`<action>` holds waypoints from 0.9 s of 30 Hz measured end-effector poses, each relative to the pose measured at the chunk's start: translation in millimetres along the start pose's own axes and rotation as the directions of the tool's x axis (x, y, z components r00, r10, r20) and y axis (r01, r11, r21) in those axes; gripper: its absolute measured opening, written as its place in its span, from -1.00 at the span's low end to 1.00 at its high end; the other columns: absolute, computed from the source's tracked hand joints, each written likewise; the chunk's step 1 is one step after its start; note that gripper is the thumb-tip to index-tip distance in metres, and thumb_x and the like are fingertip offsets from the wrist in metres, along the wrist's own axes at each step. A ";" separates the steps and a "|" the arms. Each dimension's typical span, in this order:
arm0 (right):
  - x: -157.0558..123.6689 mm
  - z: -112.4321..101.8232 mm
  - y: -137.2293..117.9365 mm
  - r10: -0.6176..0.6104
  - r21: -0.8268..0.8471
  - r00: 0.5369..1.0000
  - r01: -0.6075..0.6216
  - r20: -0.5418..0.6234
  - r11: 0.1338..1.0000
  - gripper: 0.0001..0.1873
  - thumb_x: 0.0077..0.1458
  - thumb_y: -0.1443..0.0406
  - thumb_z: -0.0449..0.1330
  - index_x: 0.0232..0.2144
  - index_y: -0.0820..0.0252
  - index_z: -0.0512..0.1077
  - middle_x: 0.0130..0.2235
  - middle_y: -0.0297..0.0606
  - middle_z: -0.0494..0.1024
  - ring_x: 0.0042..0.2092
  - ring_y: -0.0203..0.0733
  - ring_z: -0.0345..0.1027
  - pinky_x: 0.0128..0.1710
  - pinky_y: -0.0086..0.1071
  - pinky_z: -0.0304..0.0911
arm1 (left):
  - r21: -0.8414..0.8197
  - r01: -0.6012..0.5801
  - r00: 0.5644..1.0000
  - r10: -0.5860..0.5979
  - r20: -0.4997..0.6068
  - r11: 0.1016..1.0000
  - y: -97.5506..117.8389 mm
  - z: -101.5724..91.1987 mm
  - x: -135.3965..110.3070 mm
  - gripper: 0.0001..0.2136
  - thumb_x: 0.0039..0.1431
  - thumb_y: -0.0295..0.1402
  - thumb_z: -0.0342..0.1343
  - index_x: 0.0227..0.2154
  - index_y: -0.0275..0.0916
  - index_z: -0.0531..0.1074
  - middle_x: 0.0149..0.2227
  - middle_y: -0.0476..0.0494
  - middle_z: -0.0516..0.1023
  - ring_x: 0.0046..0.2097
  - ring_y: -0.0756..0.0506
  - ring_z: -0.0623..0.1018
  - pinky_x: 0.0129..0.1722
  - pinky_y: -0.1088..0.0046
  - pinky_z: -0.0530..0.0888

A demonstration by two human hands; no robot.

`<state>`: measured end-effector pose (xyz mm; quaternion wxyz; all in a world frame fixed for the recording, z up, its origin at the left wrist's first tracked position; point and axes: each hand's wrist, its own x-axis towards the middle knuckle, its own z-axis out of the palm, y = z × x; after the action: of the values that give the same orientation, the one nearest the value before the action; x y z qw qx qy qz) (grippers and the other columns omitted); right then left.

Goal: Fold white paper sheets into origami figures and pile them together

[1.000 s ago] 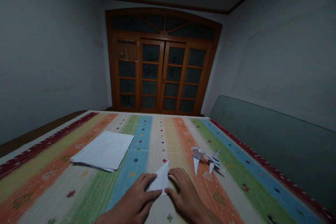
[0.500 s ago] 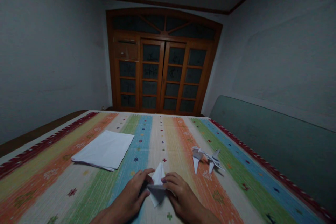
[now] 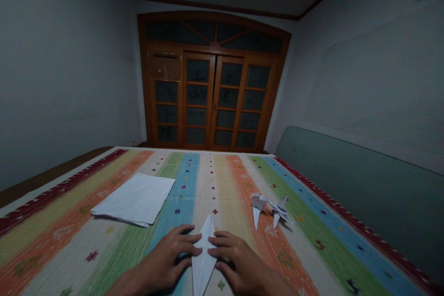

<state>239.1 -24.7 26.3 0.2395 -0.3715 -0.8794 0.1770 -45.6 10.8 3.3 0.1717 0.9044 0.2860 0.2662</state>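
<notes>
A white folded paper piece (image 3: 204, 259), long and pointed at both ends, lies flat on the striped cloth (image 3: 225, 189) at the near edge. My left hand (image 3: 166, 261) rests on its left side and my right hand (image 3: 234, 263) on its right side. The fingertips of both hands press down on the paper, the fingers stretched out and nearly meeting at its middle crease. Neither hand is wrapped round anything.
A stack of white paper sheets (image 3: 135, 199) lies on the cloth to the left. Two finished folded paper figures (image 3: 270, 208) sit to the right. A green padded panel (image 3: 364, 194) runs along the right; wooden glazed doors (image 3: 211, 97) stand at the far end.
The paper piece was held up and half-folded between my fingers. It now lies flat as a narrow diamond, with both hands pressing it down. The view shifted slightly.
</notes>
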 end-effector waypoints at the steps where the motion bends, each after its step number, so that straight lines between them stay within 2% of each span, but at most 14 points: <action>1: -1.0 3.2 4.3 0.003 0.003 1.000 -0.003 -0.019 1.000 -0.62 0.17 0.37 0.26 0.04 0.09 0.58 0.16 -0.07 0.56 0.24 0.10 0.37 0.25 0.02 0.30 | 0.003 -0.003 1.000 0.003 0.000 1.000 -0.3 -0.1 0.4 -0.62 0.20 -0.55 0.17 0.03 -0.03 0.52 0.18 -0.14 0.55 0.31 -0.27 0.38 0.23 -0.04 0.40; 6: 0.0 10.0 10.2 -0.100 -0.008 0.991 0.100 -0.094 0.995 -0.78 0.20 0.38 0.22 -0.13 0.18 0.62 0.00 -0.03 0.66 0.12 0.03 0.48 0.14 -0.12 0.41 | 0.009 -0.065 0.998 0.065 0.003 0.998 0.0 -0.5 3.1 -0.66 0.22 -0.55 0.17 -0.02 -0.02 0.56 0.11 -0.12 0.62 0.24 -0.24 0.45 0.20 0.06 0.45; 9: 3.5 6.7 3.4 -0.167 -0.048 0.984 0.164 -0.068 0.985 -0.76 0.23 0.40 0.14 -0.15 0.19 0.60 -0.08 -0.06 0.68 0.01 -0.02 0.53 0.02 -0.20 0.46 | 0.027 -0.105 0.995 0.105 0.000 0.994 1.5 -0.1 4.6 -0.68 0.23 -0.55 0.15 -0.05 -0.01 0.57 0.07 -0.12 0.64 0.17 -0.23 0.52 0.13 0.13 0.50; 12: 4.0 4.9 -0.5 -0.183 -0.058 0.981 0.180 -0.055 0.982 -0.75 0.23 0.41 0.11 -0.16 0.18 0.57 -0.10 -0.09 0.66 -0.04 -0.06 0.52 -0.02 -0.26 0.44 | 0.022 -0.142 0.989 0.143 -0.025 0.990 5.7 -0.8 5.0 -0.68 0.24 -0.56 0.11 -0.06 -0.03 0.57 0.04 -0.15 0.65 0.13 -0.21 0.55 0.08 0.18 0.53; 15: 1.2 7.5 1.5 -0.157 -0.034 0.985 0.155 -0.078 0.987 -0.77 0.22 0.40 0.11 -0.15 0.18 0.54 -0.12 -0.10 0.65 -0.08 -0.09 0.52 -0.04 -0.31 0.43 | 0.009 -0.137 0.990 0.137 -0.032 0.991 13.1 -4.0 4.6 -0.64 0.23 -0.58 0.10 -0.02 -0.04 0.54 0.04 -0.16 0.64 0.12 -0.20 0.55 0.09 0.20 0.53; 21: -3.7 17.6 10.0 -0.005 0.068 0.985 0.017 -0.174 0.998 -0.80 0.23 0.38 0.15 -0.12 0.13 0.51 -0.19 -0.20 0.64 -0.16 -0.14 0.53 -0.09 -0.36 0.41 | 0.019 -0.047 0.999 0.047 0.007 0.999 19.3 -7.8 4.0 -0.54 0.16 -0.58 0.16 0.07 0.03 0.49 0.13 -0.15 0.56 0.14 -0.21 0.53 0.14 0.20 0.49; 27: -5.8 23.3 12.9 0.050 0.127 0.979 -0.024 -0.199 0.992 -0.82 0.28 0.33 0.16 -0.09 0.09 0.50 -0.14 -0.20 0.63 -0.09 -0.11 0.52 -0.03 -0.33 0.41 | 0.048 -0.083 0.997 0.083 0.009 0.995 14.1 -2.7 4.6 -0.64 0.28 -0.54 0.09 0.05 -0.04 0.50 0.07 -0.21 0.59 0.07 -0.20 0.58 0.05 0.25 0.54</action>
<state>237.2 -23.6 -0.8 0.3467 -0.3883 -0.8307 0.1973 -38.0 3.1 13.8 0.1395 0.9203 0.2540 0.2628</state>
